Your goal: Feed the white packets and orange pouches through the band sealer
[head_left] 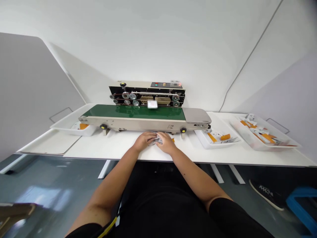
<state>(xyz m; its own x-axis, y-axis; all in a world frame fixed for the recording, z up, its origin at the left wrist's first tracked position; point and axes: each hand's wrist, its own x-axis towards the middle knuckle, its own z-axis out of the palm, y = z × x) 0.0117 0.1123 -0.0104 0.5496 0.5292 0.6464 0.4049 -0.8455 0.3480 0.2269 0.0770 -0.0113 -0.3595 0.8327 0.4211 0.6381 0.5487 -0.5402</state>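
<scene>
Left hand [144, 141] and right hand [166, 143] together at the near side of the table [104, 147], both closed over sachets [155, 139], just in front of the conveyor [133, 112] of a band sealer [146, 91]. Sachets lie roughly crosswise to the body, long axis left-right, ends partly hidden by the hands. To the right, a white tray [215, 140] holds more, orange-marked.

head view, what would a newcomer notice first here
The long band sealer with its green conveyor belt stands out first, across the back of the white table. In front of it, the left hand and right hand meet around a small bunch of packets. To the right, a white tray and a larger tray hold orange-and-white sachets.
</scene>
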